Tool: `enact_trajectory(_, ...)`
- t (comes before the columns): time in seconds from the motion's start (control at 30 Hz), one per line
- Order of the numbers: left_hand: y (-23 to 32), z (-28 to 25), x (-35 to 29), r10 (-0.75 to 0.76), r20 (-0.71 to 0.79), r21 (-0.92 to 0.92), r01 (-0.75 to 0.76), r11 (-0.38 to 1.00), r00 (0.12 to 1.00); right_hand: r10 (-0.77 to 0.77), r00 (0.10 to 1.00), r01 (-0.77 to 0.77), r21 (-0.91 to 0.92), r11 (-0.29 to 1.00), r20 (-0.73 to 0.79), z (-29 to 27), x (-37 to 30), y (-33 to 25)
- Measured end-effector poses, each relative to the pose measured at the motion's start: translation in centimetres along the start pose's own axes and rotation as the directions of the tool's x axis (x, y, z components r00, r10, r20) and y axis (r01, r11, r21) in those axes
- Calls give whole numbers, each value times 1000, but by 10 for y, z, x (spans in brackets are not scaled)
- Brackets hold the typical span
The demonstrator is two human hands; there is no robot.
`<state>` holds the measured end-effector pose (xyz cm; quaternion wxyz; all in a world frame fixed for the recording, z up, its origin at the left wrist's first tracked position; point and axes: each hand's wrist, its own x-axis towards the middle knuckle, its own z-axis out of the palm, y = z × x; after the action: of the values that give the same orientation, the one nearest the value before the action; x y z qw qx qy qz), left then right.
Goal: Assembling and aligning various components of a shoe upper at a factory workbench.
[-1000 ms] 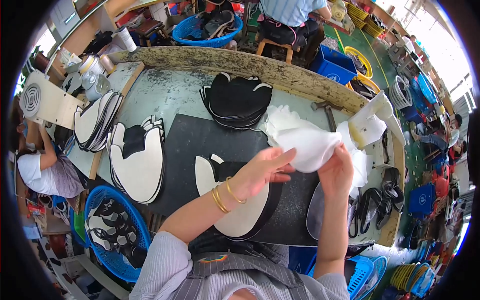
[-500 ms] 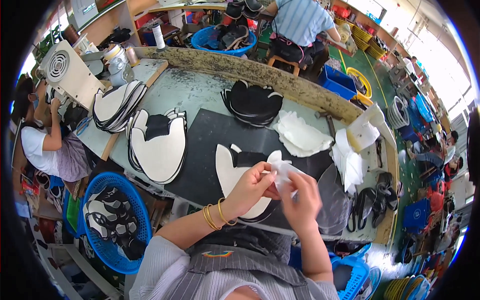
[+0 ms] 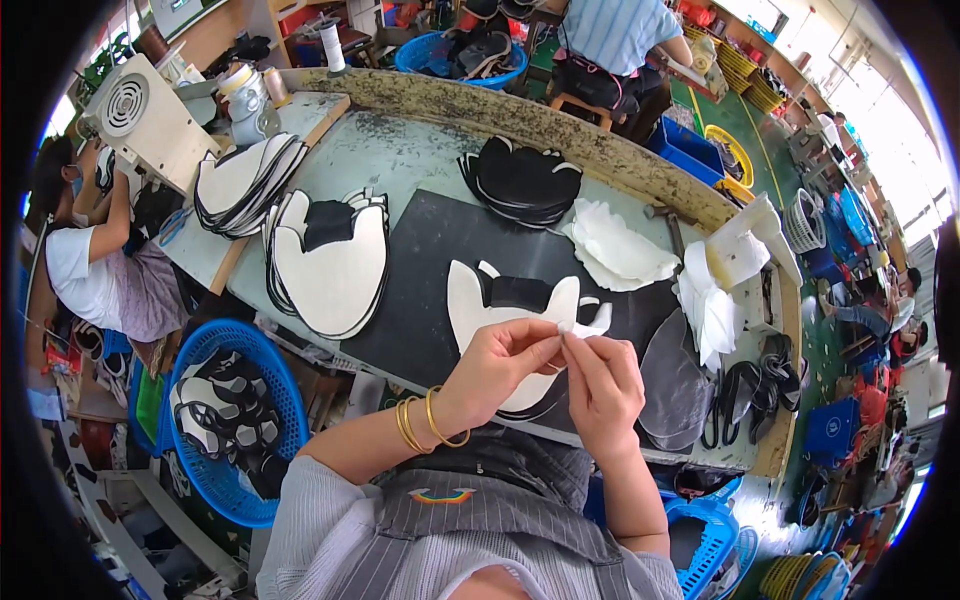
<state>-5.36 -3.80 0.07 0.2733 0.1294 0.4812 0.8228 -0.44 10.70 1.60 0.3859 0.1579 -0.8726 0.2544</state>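
Note:
My left hand [image 3: 500, 372] and my right hand [image 3: 607, 388] meet fingertip to fingertip, pinching a small piece of thin white sheet [image 3: 597, 322] between them. Most of that piece is hidden by my fingers. Just beyond and beneath them lies a white shoe-upper piece with a black middle [image 3: 468, 305], partly covered by my left hand, on a black mat [image 3: 420, 255]. A pile of thin white sheets [image 3: 618, 250] rests past my right hand. Further right is another bunch of white sheets [image 3: 708, 310].
Stacks of white cut pieces [image 3: 335, 275] and black cut pieces [image 3: 520, 185] stand on the bench. A hammer [image 3: 668, 222] lies by the raised back edge. Blue baskets [image 3: 290, 400] flank the bench. One person sits at left, another beyond the bench.
My hands have drawn together, and the white sheet between them now looks smaller and bunched at the fingertips. The whole view has shifted slightly.

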Motion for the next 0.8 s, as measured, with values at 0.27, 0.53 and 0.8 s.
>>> enact_trajectory(0.27, -10, 1, -10, 134, -59, 23, -133, 991, 989, -37, 998, 40, -54, 998, 49, 1, 2, -2)
enact_trajectory(0.53, -14, 1, -14, 216, -63, 227, -197, 954, 974, -121, 987, 125, -29, 992, 101, -4, 2, 2)
enact_trajectory(0.8, -14, 5, -12, 184, -53, 198, -171, 965, 981, -138, 983, 146, -58, 988, 118, -9, 2, 4)
